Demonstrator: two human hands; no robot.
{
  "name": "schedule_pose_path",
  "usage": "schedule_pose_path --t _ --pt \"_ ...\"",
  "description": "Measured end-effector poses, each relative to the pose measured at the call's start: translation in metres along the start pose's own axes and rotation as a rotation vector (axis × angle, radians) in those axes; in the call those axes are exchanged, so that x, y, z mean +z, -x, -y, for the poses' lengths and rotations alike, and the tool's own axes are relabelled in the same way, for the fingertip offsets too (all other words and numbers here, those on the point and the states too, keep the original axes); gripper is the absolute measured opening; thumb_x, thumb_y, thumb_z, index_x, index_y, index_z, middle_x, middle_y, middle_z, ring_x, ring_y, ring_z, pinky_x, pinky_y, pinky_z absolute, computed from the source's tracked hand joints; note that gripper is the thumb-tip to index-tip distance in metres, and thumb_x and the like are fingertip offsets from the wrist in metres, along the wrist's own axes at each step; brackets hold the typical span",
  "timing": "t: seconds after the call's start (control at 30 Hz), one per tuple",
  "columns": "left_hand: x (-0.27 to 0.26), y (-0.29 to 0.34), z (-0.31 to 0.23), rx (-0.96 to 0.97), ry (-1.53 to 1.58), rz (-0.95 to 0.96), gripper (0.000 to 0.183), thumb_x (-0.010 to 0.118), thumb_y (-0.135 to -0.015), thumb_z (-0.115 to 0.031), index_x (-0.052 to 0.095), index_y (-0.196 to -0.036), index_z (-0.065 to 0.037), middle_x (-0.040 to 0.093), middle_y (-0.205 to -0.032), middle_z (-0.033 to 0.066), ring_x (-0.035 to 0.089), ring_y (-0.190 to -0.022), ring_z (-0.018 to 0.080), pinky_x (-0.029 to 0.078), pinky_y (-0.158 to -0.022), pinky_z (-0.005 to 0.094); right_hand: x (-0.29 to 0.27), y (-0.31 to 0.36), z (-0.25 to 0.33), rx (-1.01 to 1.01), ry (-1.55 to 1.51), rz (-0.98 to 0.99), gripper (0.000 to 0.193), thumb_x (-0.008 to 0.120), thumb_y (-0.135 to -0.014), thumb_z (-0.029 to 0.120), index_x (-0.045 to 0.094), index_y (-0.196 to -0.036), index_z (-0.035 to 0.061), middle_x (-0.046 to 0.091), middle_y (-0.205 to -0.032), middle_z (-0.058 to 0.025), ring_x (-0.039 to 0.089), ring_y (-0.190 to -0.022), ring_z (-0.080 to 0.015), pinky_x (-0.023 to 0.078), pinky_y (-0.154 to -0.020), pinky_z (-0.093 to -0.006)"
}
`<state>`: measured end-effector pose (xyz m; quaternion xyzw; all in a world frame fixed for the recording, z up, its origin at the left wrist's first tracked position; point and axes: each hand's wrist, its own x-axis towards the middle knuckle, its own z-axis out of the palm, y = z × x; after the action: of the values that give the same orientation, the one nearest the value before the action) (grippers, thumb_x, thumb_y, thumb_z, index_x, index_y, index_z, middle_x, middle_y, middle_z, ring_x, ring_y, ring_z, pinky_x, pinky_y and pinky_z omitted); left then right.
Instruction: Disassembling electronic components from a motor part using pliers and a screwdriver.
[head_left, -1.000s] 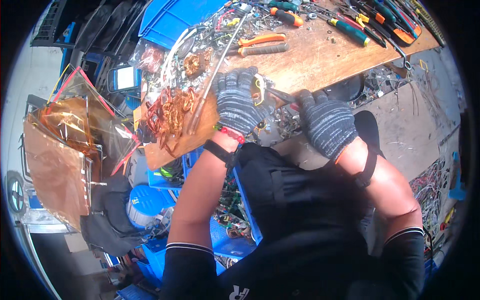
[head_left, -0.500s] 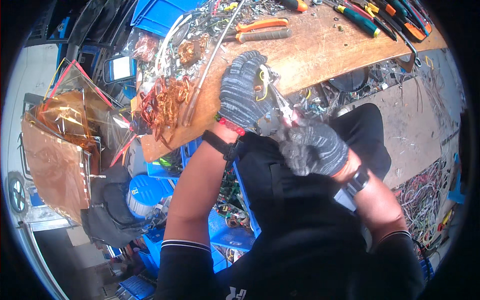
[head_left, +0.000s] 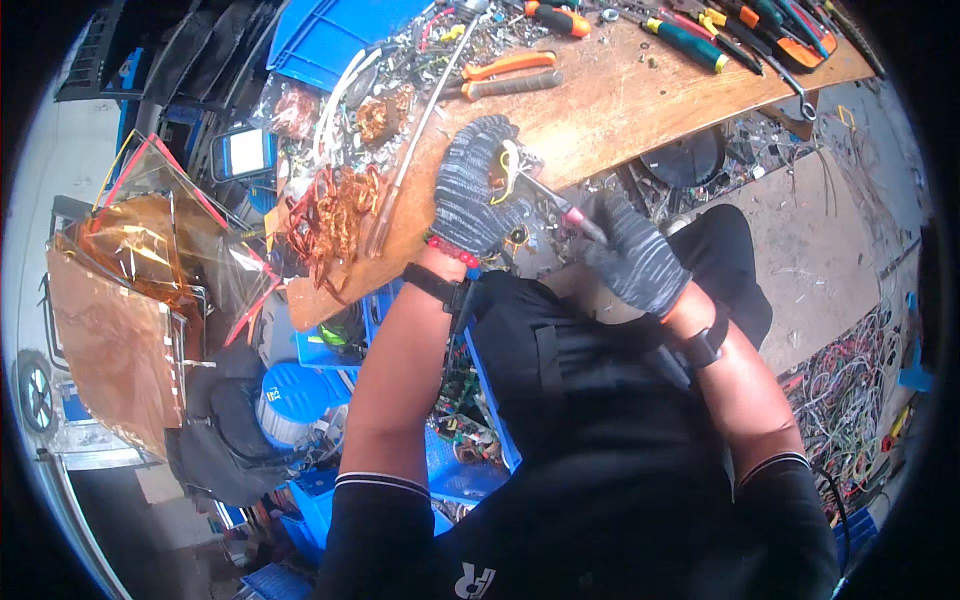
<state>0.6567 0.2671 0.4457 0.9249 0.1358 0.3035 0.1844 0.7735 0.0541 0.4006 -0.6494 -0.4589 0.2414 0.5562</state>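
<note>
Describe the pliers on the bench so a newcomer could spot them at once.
Start at the wooden bench, above the gloved left hand. The pliers lie flat beside the scrap heap. One handle is orange, the other grey, unlike the screwdrivers farther right.

A tangle of wire (head_left: 335, 215) lay on the bench (head_left: 620, 110) to the left of both hands, pliers (head_left: 510, 75) behind them, screwdrivers (head_left: 690, 40) at the far right.

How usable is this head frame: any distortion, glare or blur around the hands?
Head view: strong fisheye, black corners, the wooden bench edge bending toward the rim; bright daylight, with glare on the clear amber sheets; left hand and right hand are fairly sharp, but the small part between them is too cluttered to identify.
</note>
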Motion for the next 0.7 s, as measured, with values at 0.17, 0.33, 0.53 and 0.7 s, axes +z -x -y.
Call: schedule_pose_path --t 0.17,0.33,0.53,0.7 --pt "-0.011 -0.001 -0.013 -0.151 0.249 0.132 0.056 0.08 -0.083 -0.001 0.059 -0.134 -0.001 0.069 -0.114 0.0092 0.07 -0.103 0.0189 0.058 -0.091 0.0329 -0.018 0.0 0.026 -0.141 0.535 -0.125 0.036 0.075 -0.087 0.026 0.064 -0.115 0.0069 0.069 -0.094 -0.0195 0.069 -0.086 -0.0399 0.055 -0.074 -0.0501" --pt "-0.028 0.0 -0.063 -0.213 0.634 0.236 0.06 0.079 -0.085 -0.013 0.059 -0.14 -0.002 0.07 -0.121 0.0105 0.068 -0.114 0.0205 0.055 -0.101 0.0361 -0.069 0.012 0.057 -0.206 0.37 0.037 0.023 0.075 -0.087 0.02 0.07 -0.104 0.0042 0.067 -0.093 -0.0208 0.068 -0.086 -0.0401 0.054 -0.075 -0.0499" --pt "-0.019 0.003 -0.105 -0.008 0.515 0.234 0.053 0.081 -0.086 -0.016 0.065 -0.135 0.0 0.071 -0.129 0.0123 0.067 -0.119 0.0213 0.053 -0.105 0.0381 -0.102 0.034 0.097 0.026 0.181 0.261 0.022 0.072 -0.089 0.016 0.072 -0.106 0.003 0.068 -0.091 -0.0233 0.067 -0.083 -0.0423 0.053 -0.074 -0.0469" --pt "-0.017 0.009 -0.112 -0.236 0.598 0.176 0.043 0.076 -0.089 -0.002 0.067 -0.13 0.001 0.072 -0.127 0.0122 0.069 -0.114 0.0194 0.056 -0.099 0.0352 -0.118 0.058 0.085 -0.153 0.291 0.113 0.034 0.077 -0.087 0.017 0.073 -0.12 0.0057 0.068 -0.09 -0.0228 0.068 -0.082 -0.042 0.054 -0.072 -0.0464"
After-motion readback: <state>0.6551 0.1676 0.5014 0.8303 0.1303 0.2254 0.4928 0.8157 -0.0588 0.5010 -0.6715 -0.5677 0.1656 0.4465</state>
